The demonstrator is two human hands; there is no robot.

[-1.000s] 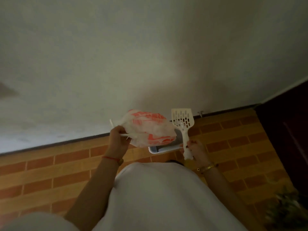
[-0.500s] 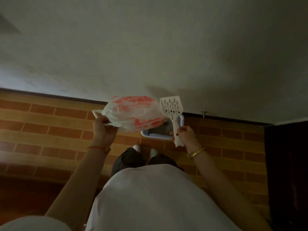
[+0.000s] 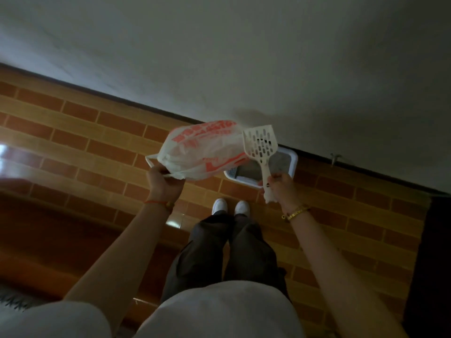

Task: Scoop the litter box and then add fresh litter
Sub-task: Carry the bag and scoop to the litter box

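From the head camera, the scene is dim and tilted, so fine detail is hard to read. The left hand (image 3: 163,183) is clenched around the handles of a white plastic bag (image 3: 202,151) with orange-red print; the lettering is too blurred to make out, and what the bag holds cannot be seen through the plastic. The right hand (image 3: 280,189) grips the lower handle of a white slotted litter scoop (image 3: 261,145), whose head points up and away from the person. The end of the handle pokes out below the fist.

The litter box (image 3: 291,160), a white-rimmed tray with grey litter inside, sits on the brick-patterned floor (image 3: 97,142) against the base of the pale wall (image 3: 244,57). The bag hides its left end and the scoop crosses its middle, so only the right corner and part of the near rim show.

A red cord (image 3: 156,202) circles the left wrist and a gold bracelet (image 3: 296,212) the right. White shoes (image 3: 230,207) stand just short of the box. A dark shape at the right edge is cut off and cannot be identified.
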